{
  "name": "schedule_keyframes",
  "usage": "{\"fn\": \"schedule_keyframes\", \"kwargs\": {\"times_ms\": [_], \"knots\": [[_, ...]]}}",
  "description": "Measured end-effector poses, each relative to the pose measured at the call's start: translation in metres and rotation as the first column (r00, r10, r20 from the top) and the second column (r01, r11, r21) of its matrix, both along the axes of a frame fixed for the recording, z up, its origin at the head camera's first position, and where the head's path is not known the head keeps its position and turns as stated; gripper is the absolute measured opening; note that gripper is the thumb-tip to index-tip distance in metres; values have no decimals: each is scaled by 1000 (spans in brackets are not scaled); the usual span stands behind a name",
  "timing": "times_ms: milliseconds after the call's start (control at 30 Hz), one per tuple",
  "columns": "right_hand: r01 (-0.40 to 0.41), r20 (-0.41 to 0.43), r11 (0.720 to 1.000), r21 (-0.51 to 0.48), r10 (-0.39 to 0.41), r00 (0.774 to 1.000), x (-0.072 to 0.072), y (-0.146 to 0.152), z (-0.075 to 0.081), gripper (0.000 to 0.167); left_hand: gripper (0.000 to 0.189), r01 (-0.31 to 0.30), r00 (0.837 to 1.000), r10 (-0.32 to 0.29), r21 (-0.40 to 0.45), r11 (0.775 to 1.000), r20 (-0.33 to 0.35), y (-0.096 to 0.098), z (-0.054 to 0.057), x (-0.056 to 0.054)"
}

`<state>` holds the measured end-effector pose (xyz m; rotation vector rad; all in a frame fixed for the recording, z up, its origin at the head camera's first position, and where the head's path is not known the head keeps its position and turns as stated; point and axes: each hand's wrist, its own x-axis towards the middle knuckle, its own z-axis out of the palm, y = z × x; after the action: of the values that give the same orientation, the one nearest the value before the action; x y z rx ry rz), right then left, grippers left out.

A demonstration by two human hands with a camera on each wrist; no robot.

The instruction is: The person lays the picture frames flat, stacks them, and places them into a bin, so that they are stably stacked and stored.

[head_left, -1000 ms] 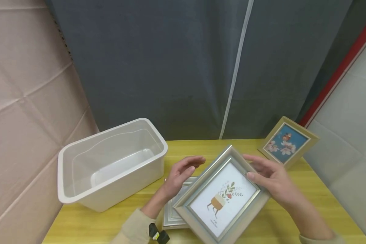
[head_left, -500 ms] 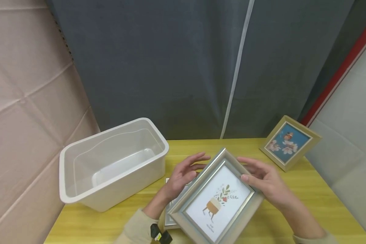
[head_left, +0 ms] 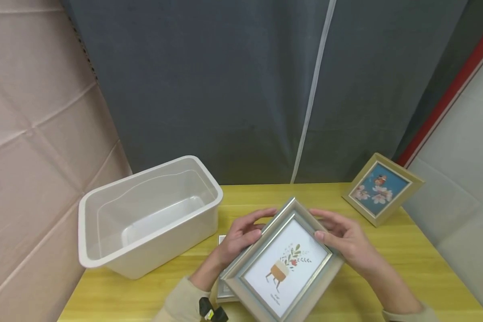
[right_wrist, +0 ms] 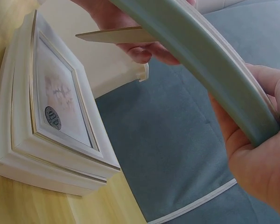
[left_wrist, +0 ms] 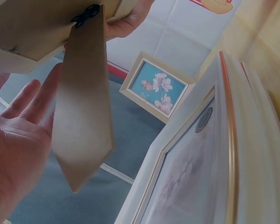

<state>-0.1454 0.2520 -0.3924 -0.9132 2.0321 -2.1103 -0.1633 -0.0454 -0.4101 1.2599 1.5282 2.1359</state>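
- Far left, a pale pink cloth (head_left: 36,134) hangs as a side wall.
- A white bin (head_left: 173,246) stands on the yellow wood-grain table (head_left: 410,273), between nine and ten o'clock from the held frame.
- At eight o'clock from that frame, a stack of frames (right_wrist: 60,158) lies on the table; the uppermost bears a dark round sticker.
- The left hand (head_left: 238,241) is at the held frame's ten o'clock edge, its fingers spread wide, reaching behind; whether they touch it, I cannot tell.
- The held frame (head_left: 282,270), silver-beige with a plant-pot print, is raised and tilted above the stack; its back leg (left_wrist: 84,107) hangs out behind.
- The right hand (head_left: 348,241) grips that frame at two to three o'clock, thumb in front, fingers behind.
- Farther right, toward two o'clock, a blossom-picture frame (head_left: 378,190) stands on the table.
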Motion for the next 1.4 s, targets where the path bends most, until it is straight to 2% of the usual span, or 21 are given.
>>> {"fn": "schedule_keyframes", "kwargs": {"times_ms": [100,300,667,867,1133,1400], "knots": [[6,2,1000,2,-6,1000,0,0,0,56,50,10,1000,-10,6,1000,5,0,1,1],[3,4,1000,9,-3,1000,1,-1,0,55,53,-40,997,38,-32,999,-60,0,0,2],[5,4,1000,12,-5,1000,0,0,0,56,53,33,999,-33,-26,999,-19,2,2,4],[25,10,999,26,-25,1000,1,0,1,54,54,21,1000,-22,-45,999,-16,0,2,6],[68,19,997,22,-68,997,1,4,-1,53,58,-29,999,25,-109,994,-36,-8,3,7],[74,40,997,-17,-74,996,-1,11,-3,56,57,-31,999,28,-146,989,-23,-17,-1,8]]}}
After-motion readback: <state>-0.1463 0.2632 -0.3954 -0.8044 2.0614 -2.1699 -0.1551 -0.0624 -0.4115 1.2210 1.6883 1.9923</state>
